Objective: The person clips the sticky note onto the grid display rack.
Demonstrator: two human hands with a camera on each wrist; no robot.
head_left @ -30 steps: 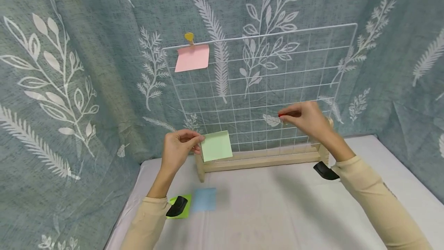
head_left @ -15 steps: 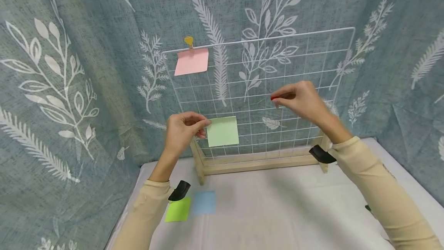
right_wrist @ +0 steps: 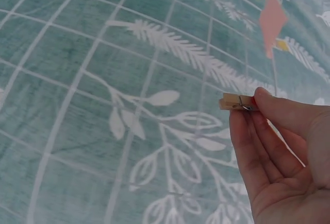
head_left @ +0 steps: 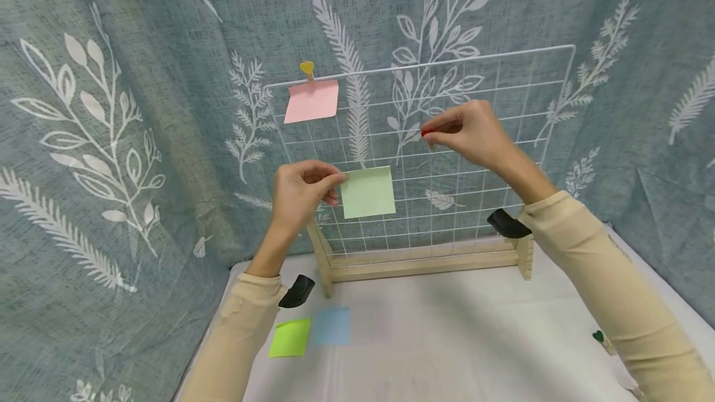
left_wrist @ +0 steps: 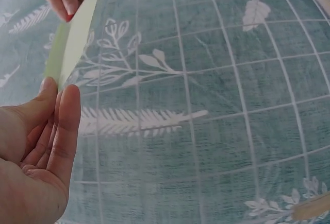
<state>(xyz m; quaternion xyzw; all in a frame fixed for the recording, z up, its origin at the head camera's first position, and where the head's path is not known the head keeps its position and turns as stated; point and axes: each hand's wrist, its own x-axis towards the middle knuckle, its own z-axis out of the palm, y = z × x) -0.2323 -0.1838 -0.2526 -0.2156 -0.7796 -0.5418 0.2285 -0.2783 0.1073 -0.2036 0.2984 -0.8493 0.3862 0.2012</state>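
My left hand [head_left: 304, 194] pinches the left edge of a pale green sticky note [head_left: 368, 192], held up in front of the white wire grid [head_left: 458, 191]. In the left wrist view the note [left_wrist: 75, 36] is seen nearly edge-on between thumb and fingers. To the right and higher, my right hand [head_left: 469, 135] pinches a small wooden clothespin [right_wrist: 237, 102] with a red end, its wooden tip pointing away from the fingers. A pink sticky note [head_left: 311, 102] hangs at the grid's upper left under a clothespin with a yellow heart [head_left: 306, 68].
On the white table [head_left: 436, 340] lie a bright green note [head_left: 290, 338] and a light blue note [head_left: 332, 326] at the left. A clothespin with a green heart [head_left: 603, 341] lies near my right sleeve. The grid stands in a wooden base [head_left: 424, 268]; leaf-patterned curtain [head_left: 184, 160] surrounds it.
Both hands have risen. The left hand carries the pale green note up and slightly right; the right hand brings the red-ended clothespin up and leftward, closer to the note.
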